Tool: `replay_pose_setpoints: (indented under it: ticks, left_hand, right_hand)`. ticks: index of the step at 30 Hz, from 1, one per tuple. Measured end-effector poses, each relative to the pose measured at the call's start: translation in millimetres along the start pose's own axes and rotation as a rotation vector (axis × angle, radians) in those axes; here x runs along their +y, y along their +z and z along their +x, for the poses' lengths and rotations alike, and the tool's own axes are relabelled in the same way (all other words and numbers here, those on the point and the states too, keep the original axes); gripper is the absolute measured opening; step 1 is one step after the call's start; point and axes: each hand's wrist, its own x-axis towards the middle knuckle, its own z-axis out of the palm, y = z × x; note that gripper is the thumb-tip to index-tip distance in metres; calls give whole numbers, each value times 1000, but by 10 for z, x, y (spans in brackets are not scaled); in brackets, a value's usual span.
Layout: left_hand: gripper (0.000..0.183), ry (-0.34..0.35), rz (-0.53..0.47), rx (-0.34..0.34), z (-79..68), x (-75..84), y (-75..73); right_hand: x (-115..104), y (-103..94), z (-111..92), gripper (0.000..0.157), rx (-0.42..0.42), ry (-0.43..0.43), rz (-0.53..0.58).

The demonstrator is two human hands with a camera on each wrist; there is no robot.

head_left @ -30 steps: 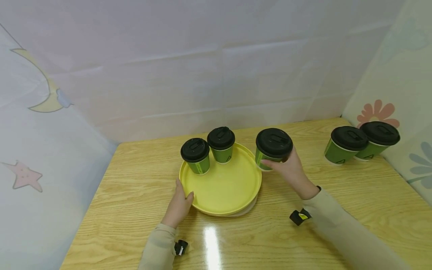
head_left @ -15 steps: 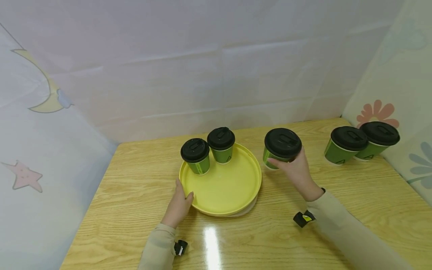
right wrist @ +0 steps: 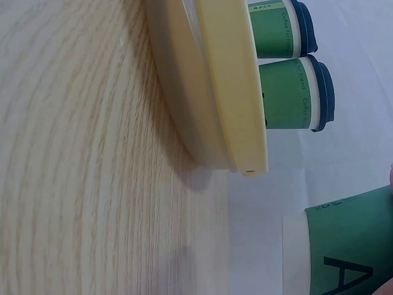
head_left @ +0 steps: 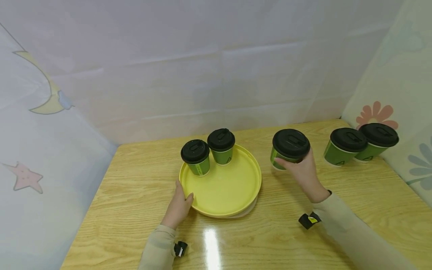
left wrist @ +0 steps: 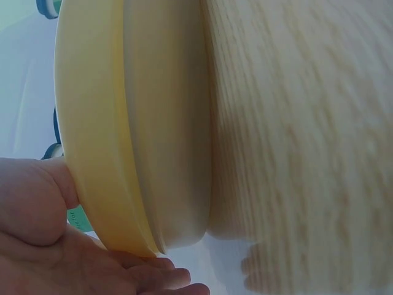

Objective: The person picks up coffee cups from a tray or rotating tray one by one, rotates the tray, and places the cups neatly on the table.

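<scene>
Left hand [head_left: 178, 206] is gripping the rim of the yellow round tray [head_left: 222, 193] at its near left, thumb on top, fingers beneath. Tray is sitting on a beige round base [left wrist: 169, 153], which is standing on the wood-grain table [head_left: 135, 210]. Right hand [head_left: 305, 174] is gripping a green paper coffee cup, black-lidded [head_left: 290, 146], just right of the tray; right wrist view is showing its bottom hanging off the wood.

Left tray cup [head_left: 196, 157] and rear tray cup [head_left: 221, 148] are standing upright near the tray's far left rim.

Risks: a low swing left could be catching the cup bottom on the tray rim and jolting both loaded cups. A hard squeeze could be buckling the paper wall and loosening the lid. Pressing down on the rim could be tipping the tray on its narrower base; whether the two are fixed, can't tell.

Room: bare wood is lying between held cup and inner right cup [head_left: 344, 148]; outer right cup [head_left: 378, 140] is crowding the right wall. Tray's right and near half is offering bare surface; back wall is limiting reach behind.
</scene>
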Motion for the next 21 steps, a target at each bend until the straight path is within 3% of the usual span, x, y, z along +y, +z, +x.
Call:
replay_pose_setpoints:
  ticks: [12,21]
  left_hand:
    - [75,-1,-1,1,-3,-10,18]
    - [75,-6,-4,-7,-3,-10,13]
  right_hand:
    - [50,-92,-4,82,20,-49,37]
    - [93,-142,-10,88,38,1,32]
